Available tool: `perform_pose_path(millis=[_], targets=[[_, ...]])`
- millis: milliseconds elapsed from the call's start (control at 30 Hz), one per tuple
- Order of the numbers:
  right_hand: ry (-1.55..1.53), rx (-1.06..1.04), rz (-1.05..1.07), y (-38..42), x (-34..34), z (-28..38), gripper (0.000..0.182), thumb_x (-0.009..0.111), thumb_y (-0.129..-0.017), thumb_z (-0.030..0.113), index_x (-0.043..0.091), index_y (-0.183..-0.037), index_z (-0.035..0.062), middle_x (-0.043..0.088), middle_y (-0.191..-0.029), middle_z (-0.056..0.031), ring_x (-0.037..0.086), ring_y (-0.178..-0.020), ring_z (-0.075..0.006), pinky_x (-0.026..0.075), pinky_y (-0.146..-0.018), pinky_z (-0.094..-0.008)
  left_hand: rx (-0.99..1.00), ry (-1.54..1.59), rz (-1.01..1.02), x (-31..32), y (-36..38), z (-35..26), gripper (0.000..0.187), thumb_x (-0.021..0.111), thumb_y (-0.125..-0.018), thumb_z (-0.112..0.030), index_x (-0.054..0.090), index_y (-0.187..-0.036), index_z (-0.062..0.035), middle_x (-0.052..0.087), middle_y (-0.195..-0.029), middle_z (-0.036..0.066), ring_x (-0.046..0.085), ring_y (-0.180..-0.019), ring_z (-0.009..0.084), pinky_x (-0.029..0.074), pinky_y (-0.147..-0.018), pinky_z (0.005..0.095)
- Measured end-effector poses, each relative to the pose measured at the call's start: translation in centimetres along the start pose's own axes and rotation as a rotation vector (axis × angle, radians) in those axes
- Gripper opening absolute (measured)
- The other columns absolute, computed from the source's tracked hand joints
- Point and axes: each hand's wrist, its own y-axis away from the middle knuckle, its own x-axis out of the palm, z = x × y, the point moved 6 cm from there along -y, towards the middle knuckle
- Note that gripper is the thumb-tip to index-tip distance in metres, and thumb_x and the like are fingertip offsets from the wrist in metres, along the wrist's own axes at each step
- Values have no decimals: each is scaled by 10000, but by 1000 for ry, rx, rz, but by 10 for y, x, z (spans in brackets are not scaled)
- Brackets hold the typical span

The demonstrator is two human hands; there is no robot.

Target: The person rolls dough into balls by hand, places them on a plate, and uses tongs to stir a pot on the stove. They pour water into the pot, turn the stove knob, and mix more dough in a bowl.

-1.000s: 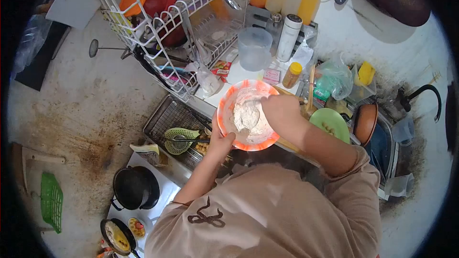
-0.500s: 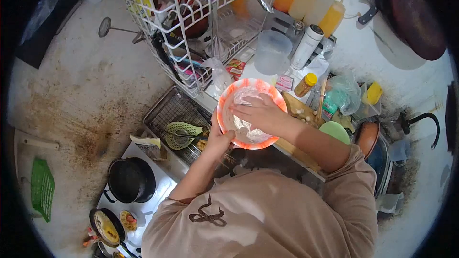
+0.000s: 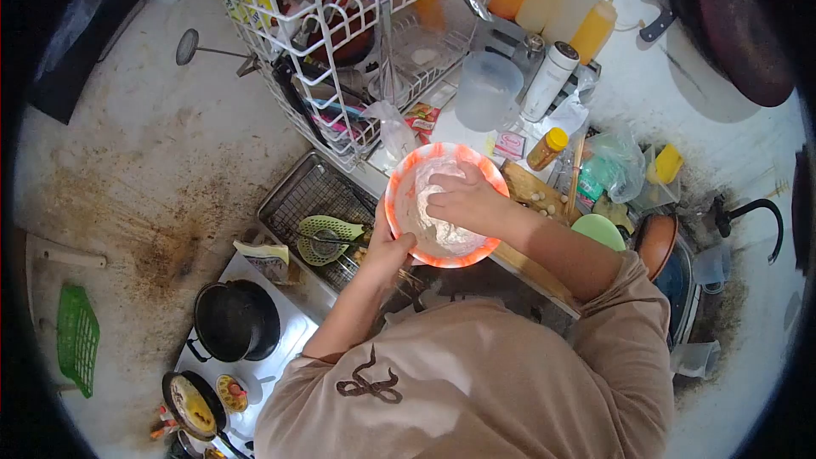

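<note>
An orange-and-white bowl (image 3: 491, 168) holds pale, flour-like powder (image 3: 442, 235). At the bowl's near left side, my left hand (image 3: 391, 248) grips the rim, thumb on top and the other fingers hidden underneath. My right hand (image 3: 469, 202) is inside the bowl over the powder, its fingers bent and apart, with the fingertips touching the powder. No object shows between those fingers.
Behind the bowl stand a white dish rack (image 3: 327, 68), a clear plastic jug (image 3: 487, 93), a white flask (image 3: 549, 82) and a yellow-capped jar (image 3: 547, 149). A wooden board (image 3: 531, 189) lies to the right. At left are a wire basket (image 3: 285, 191), a black pot (image 3: 236, 320) and a frying pan (image 3: 194, 404).
The fingers of my right hand have gone from stretched flat over the powder to bent. My left hand still holds the rim.
</note>
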Motion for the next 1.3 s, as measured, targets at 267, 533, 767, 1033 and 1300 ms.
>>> perform_pose_path(millis=[267,533,767,1033,1300], targets=[[-52,75,50,16,-8,-8,68,535,-696,145,602,-692,152,569,-734,29,531,-895,-192,405,-810,-391,10,-138,5,8,-7,7,809,402,-643,106,117,-1355,-153,377,-1227,114,525,-951,208,505,-538,234],[-200,426,62,24,-1,-29,168,504,-705,73,622,-823,84,611,-783,-81,575,-797,-225,434,-776,-338,24,-178,36,26,-6,9,770,409,-664,79,131,-1333,-180,405,-1153,113,562,-864,220,552,-549,318],[-760,597,314,28,-3,-19,352,547,-734,102,557,-1081,44,586,-1014,-139,554,-927,-303,434,-819,-377,102,-161,32,25,-8,18,770,410,-671,79,121,-1333,-187,384,-1175,121,552,-930,258,560,-603,380],[-895,322,135,32,11,6,610,613,-730,98,370,-1289,111,419,-1287,-96,453,-1132,-274,378,-921,-351,218,-225,50,21,-4,23,780,397,-677,107,113,-1345,-178,363,-1232,124,515,-1016,274,552,-662,373],[-1137,363,139,36,16,13,534,644,-698,67,475,-1204,65,505,-1175,-168,526,-1042,-249,402,-885,-322,237,-172,-9,24,6,20,766,398,-668,126,147,-1343,-134,365,-1251,120,483,-1067,229,533,-698,296]])
